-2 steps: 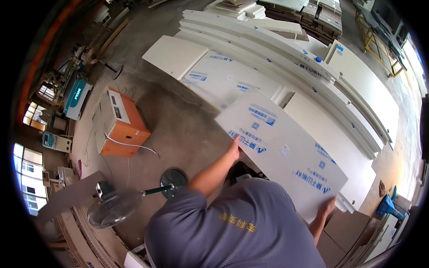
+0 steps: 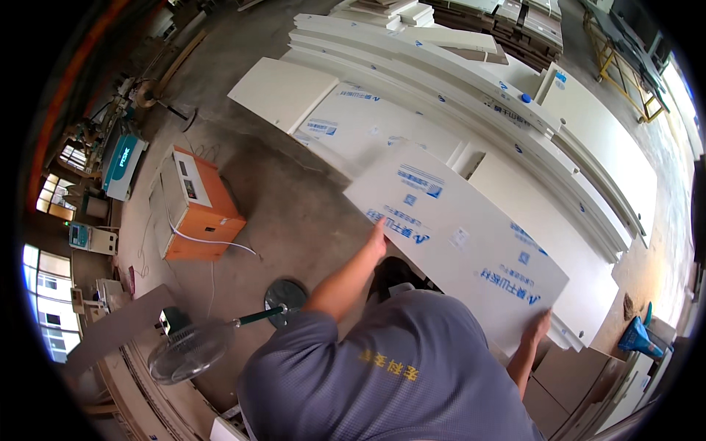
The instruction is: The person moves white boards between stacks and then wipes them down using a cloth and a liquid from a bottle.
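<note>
The left grip [image 2: 378,237] and right grip [image 2: 540,325] hold the white panel [image 2: 455,246] by its edges, right of the frame's centre, slightly higher and further left than before.

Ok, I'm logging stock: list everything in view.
panel: one, white and blue, centre
stacked panels: many, mostly white, behind
cabinet: one, orange and beige, left
machines: several, partly teal, left
windows: several, bright, left
fan: one, grey, lower left
stand: one, brown, upper left
rack: one, yellow, upper right
boards: several, brown, lower right
item: one, blue, lower right
shirt: one, grey, bottom centre
left hand: one, panel's near edge
right hand: one, panel's right end
</note>
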Motion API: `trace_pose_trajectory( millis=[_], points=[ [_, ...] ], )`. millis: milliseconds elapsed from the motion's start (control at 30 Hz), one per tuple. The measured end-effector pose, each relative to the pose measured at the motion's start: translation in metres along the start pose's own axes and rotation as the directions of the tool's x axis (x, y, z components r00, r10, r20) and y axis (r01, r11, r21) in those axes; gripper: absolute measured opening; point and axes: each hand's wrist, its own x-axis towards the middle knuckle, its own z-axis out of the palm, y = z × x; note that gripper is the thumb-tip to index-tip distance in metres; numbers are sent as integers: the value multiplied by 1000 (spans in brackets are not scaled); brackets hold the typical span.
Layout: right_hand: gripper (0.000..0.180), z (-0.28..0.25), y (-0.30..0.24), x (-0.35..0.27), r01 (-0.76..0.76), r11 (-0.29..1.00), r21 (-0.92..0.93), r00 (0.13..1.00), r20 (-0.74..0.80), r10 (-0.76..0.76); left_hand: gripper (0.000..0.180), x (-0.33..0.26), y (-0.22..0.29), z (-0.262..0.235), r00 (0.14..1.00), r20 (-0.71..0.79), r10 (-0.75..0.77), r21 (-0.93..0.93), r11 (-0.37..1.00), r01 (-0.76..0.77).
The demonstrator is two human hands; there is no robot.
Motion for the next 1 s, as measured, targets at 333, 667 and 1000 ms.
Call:
trace_pose_trajectory(
  millis=[333, 667, 1000],
  points=[
    [58, 326, -130, -7, -181, 978, 104, 975, 150, 164, 32, 202, 234, -49, 979, -202, -1, -27, 1000, -5],
    [65, 483, -189, -41, -174, 982, 70, 972, 170, 160, 49, 298, 358, -69, 968, -251, 4, 138, 990, 32],
    [66, 463, -71, -76, -226, 965, -136, 971, 55, 235, 76, 312, 312, -86, 996, -72, -42, 132, 990, 51]
  ],
)
